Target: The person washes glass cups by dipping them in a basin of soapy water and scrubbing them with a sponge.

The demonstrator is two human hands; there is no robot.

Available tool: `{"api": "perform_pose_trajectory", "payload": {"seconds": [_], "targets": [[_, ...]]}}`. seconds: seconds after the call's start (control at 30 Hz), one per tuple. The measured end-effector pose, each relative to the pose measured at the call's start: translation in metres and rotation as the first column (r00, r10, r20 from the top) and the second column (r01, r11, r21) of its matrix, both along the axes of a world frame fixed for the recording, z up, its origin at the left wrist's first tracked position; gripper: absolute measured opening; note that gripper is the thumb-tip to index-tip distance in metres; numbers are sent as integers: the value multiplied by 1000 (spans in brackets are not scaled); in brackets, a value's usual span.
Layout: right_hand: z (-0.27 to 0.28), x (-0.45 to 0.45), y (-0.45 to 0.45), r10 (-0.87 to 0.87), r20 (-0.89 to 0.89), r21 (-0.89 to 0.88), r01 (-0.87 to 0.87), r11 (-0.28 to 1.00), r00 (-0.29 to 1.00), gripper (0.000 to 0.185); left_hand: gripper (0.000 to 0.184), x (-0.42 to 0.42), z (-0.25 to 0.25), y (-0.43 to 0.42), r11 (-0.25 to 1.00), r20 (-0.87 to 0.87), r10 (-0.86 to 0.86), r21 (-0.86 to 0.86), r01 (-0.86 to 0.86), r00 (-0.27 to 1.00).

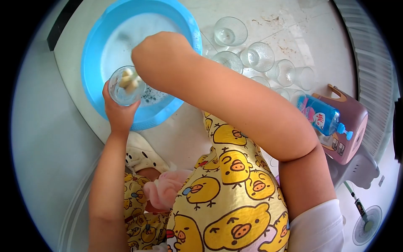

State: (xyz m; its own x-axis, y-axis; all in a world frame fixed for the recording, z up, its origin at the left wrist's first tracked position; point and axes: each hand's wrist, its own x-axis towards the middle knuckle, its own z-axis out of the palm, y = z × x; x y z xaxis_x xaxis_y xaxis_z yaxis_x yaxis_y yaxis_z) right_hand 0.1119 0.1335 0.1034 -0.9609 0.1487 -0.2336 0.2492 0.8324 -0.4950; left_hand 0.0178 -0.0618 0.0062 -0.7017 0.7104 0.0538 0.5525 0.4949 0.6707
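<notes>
My left hand point(119, 111) is wrapped round a clear drinking glass point(124, 100), its mouth tilted up towards me, over the near rim of a blue basin point(94, 80). Inside the glass is the pale, cream-coloured head of a cup brush point(129, 82), blurred by motion. My right hand point(157, 50) is closed at the glass's mouth, its back towards me. The brush's stem runs towards that hand, but the fingers and handle are mostly hidden. Whitish, sudsy water point(130, 35) fills the basin, with bubbles near its front.
Several wet glasses point(258, 56) stand on the floor right of the basin. Beyond my right elbow lie a blue pump bottle point(321, 115) and a mauve container point(350, 126). A grey plastic stool point(361, 168) is nearby. My clothed knee point(239, 168) and a pale slipper point(140, 153) are close below.
</notes>
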Motion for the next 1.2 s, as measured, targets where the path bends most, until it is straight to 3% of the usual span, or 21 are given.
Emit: {"api": "perform_pose_trajectory", "payload": {"seconds": [0.13, 0.2, 0.3, 0.43, 0.53, 0.63, 0.67, 0.77, 0.83, 0.9, 0.93, 1.0, 1.03, 1.1, 1.13, 1.2], "targets": [[0, 2, -2, -6, 62, -84, 12, 996, 998, 7, 83, 2, 4, 2, 1000, 35, 9, -7, -9, 999], [3, -3, -3, 12, 99, -211, 9, 977, 995, 8, 83, 3, 5, 4, 1000, 59, 13, -13, -13, 998], [1, -5, -6, -29, -31, -121, 25, 992, 999, 9, 82, 0, 3, 2, 1000, 45, -2, 4, 2, 999], [-8, 2, -3, -25, 29, -52, 26, 998, 999, 10, 82, -1, 0, -1, 999, 21, 15, -33, -14, 1000], [-14, 3, 2, -26, 103, -153, 42, 987, 994, 13, 81, -1, -1, 0, 1000, 35, 26, -6, -26, 999], [-6, 9, 29, -259, 81, -224, 271, 936, 962, 17, 80, -1, 3, 2, 998, 14, 5, -64, -5, 1000], [0, 12, 38, -259, 81, -224, 271, 936, 962, 17, 79, 0, 1, 3, 997, -25, 11, -77, -12, 1000], [4, 15, 61, -236, 40, -99, 238, 966, 971, 16, 79, -2, 1, 4, 994, -96, 11, -108, -21, 995], [0, 20, 68, -291, -134, -85, 282, 956, 947, 25, 79, -3, -1, 6, 992, -120, 4, -123, -19, 993], [-4, 21, 67, -356, -152, -82, 347, 934, 922, 24, 80, -7, -2, 5, 967, -212, -154, -235, 103, 965], [-7, 22, 65, -420, -171, -81, 412, 908, 891, 24, 80, -8, -2, 8, 966, -211, -158, -235, 107, 965], [-25, 15, 50, -418, -142, -49, 415, 908, 897, 17, 82, -13, -3, 13, 884, -168, -240, -445, 144, 956], [-35, 11, 41, -415, -114, -16, 416, 909, 903, 14, 82, -16, -5, 15, 883, -168, -244, -446, 147, 955], [-52, 5, 26, -379, -128, -24, 379, 925, 917, 13, 81, -22, -11, 22, 789, -221, -263, -610, 78, 939], [-58, 6, 21, -340, -143, -33, 338, 940, 930, 13, 81, -21, -10, 29, 789, -215, -275, -608, 92, 937], [-68, 7, 13, -321, -92, -42, 319, 947, 942, 12, 82, -25, -3, 40, 626, -224, -300, -780, 14, 927]]}}
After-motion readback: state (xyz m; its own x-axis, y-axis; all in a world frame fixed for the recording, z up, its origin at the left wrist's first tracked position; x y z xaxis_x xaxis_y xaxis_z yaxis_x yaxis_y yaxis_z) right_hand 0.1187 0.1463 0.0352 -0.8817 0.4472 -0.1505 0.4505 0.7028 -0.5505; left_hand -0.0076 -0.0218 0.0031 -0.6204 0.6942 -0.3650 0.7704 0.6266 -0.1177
